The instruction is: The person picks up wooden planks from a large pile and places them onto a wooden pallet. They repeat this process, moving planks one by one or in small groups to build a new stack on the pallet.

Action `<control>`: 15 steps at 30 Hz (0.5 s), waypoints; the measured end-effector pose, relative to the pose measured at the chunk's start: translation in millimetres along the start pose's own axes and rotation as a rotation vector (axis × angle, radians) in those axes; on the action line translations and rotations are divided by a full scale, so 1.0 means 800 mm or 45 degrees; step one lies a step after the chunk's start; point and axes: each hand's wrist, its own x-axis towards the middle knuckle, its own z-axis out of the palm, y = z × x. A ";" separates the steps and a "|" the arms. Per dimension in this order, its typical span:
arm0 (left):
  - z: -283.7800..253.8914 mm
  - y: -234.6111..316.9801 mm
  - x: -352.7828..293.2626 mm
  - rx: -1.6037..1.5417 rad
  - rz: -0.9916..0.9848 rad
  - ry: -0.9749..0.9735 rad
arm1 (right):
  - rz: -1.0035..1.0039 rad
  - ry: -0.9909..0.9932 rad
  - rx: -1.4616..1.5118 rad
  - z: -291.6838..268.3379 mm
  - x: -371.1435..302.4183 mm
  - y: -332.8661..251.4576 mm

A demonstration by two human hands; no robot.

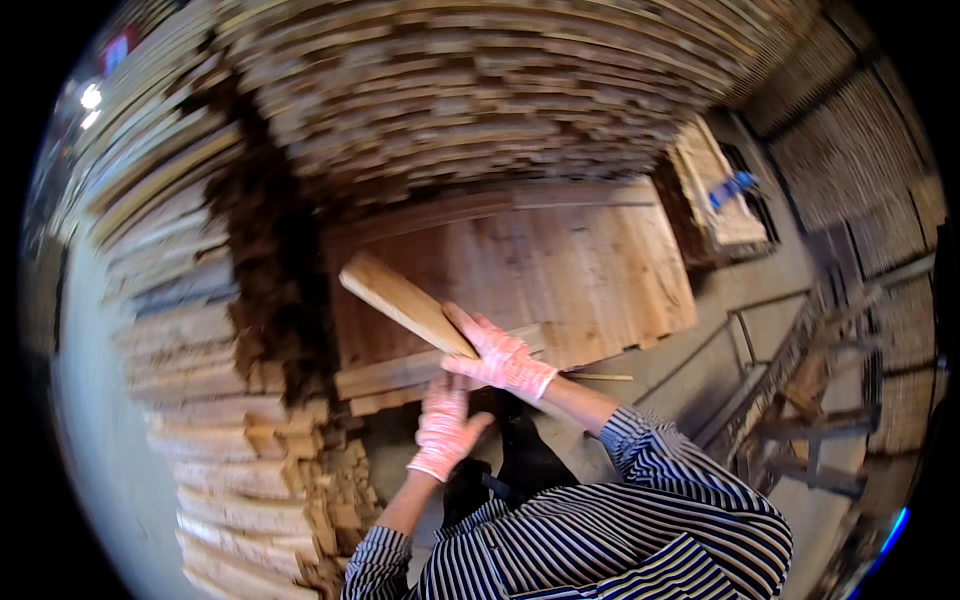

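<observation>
Stacked boards wall me in. My right hand grips a plank tilted above the low pile; my left hand, fingers loosely curled, holds nothing, just below it.

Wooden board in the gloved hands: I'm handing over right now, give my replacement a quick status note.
Right hand, gloved, grips the wooden board, which angles up to the left.
Left hand, gloved, sits just below it with fingers open; whether it touches the board is unclear.
Flat layer of boards lies straight ahead; tall plank stacks stand to the left and behind.
Done: board lifted.
Left: it is not yet set down anywhere.
</observation>
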 end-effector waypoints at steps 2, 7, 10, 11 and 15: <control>0.033 -0.056 0.030 0.076 -0.228 0.005 | 0.149 -0.148 -0.315 -0.058 -0.036 0.077; 0.040 -0.087 0.126 0.680 -0.324 -0.292 | 0.332 -0.315 -0.797 -0.200 -0.124 0.254; 0.040 -0.080 0.144 0.814 -0.273 -0.367 | 0.299 -0.329 -1.057 -0.249 -0.137 0.322; 0.045 -0.073 0.151 0.841 -0.233 -0.416 | 0.274 -0.325 -1.117 -0.245 -0.157 0.354; 0.052 -0.079 0.154 0.615 -0.121 -0.371 | 0.171 -0.332 -1.082 -0.222 -0.143 0.405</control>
